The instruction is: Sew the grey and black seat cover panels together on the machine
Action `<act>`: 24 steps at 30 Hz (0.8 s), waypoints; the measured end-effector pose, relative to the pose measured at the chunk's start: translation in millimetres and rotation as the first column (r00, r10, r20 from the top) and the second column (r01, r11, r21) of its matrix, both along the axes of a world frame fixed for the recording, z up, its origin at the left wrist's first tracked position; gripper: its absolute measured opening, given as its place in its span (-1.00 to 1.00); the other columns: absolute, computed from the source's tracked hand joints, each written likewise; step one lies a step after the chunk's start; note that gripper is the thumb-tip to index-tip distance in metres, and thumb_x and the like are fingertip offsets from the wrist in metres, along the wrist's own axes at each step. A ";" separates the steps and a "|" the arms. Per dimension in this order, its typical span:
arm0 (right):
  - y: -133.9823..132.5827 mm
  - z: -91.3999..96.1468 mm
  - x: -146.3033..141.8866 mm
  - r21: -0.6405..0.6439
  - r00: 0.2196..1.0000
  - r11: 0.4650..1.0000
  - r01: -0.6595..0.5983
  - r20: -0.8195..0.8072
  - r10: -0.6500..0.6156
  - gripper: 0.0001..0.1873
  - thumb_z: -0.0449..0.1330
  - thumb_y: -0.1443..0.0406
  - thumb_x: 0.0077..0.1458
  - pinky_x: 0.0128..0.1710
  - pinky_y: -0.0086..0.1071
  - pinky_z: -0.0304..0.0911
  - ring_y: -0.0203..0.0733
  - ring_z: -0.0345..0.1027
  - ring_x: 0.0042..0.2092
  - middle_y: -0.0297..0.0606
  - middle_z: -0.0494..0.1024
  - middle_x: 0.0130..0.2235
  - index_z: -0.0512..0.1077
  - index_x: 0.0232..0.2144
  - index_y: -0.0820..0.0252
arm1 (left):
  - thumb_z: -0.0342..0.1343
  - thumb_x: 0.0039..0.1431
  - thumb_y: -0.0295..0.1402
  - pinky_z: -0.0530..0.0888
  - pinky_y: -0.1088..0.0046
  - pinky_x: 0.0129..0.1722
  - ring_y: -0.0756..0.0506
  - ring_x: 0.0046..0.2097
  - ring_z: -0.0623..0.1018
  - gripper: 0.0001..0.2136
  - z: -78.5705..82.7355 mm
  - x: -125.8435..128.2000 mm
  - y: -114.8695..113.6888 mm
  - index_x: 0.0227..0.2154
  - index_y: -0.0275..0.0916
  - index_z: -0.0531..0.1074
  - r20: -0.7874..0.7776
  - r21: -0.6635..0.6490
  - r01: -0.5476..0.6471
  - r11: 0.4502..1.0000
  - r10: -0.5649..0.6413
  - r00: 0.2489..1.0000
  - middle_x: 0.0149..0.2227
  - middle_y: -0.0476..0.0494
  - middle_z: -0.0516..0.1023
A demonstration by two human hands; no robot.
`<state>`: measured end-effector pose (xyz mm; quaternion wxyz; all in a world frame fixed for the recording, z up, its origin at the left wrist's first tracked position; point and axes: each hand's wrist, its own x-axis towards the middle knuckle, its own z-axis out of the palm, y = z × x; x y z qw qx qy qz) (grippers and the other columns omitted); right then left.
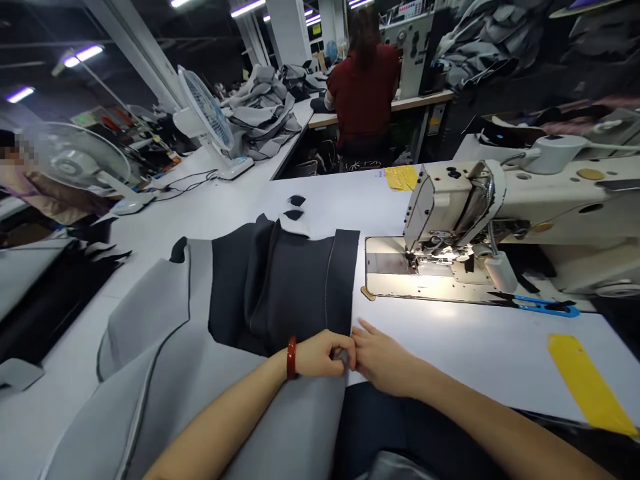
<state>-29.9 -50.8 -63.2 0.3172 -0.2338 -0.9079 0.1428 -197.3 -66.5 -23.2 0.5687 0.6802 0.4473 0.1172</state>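
Observation:
A large sewn fabric piece, with a grey fabric panel (200, 387) and a black fabric panel (305, 287) joined by seams, lies across the table and hangs over its front edge. My left hand (325, 353), below a red bracelet (291, 358), is curled closed on the grey fabric at its right edge. Against it, my right hand (380, 357) pinches the same edge, its index finger raised a little. The two hands touch, and their fingertips are partly hidden. A line of stitching runs down the black panel near its right side.
To the right stands a sewing machine (450, 213) with its lamp lit. Blue thread snips (545, 305) lie before it, near a yellow strip (590, 383). Small fabric scraps (295, 217) lie behind the panel. Fans (205, 113) and fabric piles (265, 110) stand farther back; a person (363, 93) sits beyond.

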 end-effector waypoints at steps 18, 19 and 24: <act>-94.8 -23.0 50.7 0.165 0.987 0.976 0.145 -0.095 -0.130 -0.70 -0.07 0.53 0.11 -0.12 -0.22 0.39 -0.15 0.41 -0.04 -0.16 0.59 -0.22 0.37 -0.51 0.23 | 0.09 -0.03 0.12 0.06 0.08 0.18 -0.31 0.28 0.00 -0.19 -12.7 65.4 109.2 0.23 -0.16 0.02 -0.746 0.460 0.524 0.717 -0.008 0.666 0.29 -0.23 -0.03; -97.0 -22.3 55.8 0.148 0.983 0.976 0.160 -0.111 -0.144 -0.70 -0.07 0.53 0.12 -0.12 -0.23 0.39 -0.16 0.41 -0.04 -0.17 0.59 -0.23 0.38 -0.50 0.23 | 0.09 -0.04 0.13 0.09 0.07 0.16 -0.33 0.27 0.01 -0.18 -12.2 72.9 106.4 0.23 -0.16 0.02 -0.750 0.460 0.527 0.715 -0.005 0.662 0.29 -0.24 -0.01; -94.4 -21.6 66.5 0.114 0.972 0.971 0.208 -0.133 -0.193 -0.69 -0.08 0.51 0.14 -0.10 -0.23 0.38 -0.16 0.41 -0.05 -0.17 0.59 -0.24 0.39 -0.50 0.24 | 0.07 -0.02 0.13 0.13 0.08 0.14 -0.30 0.27 0.05 -0.21 -4.9 95.4 110.7 0.22 -0.15 0.04 -0.785 0.441 0.540 0.717 0.015 0.620 0.28 -0.18 0.01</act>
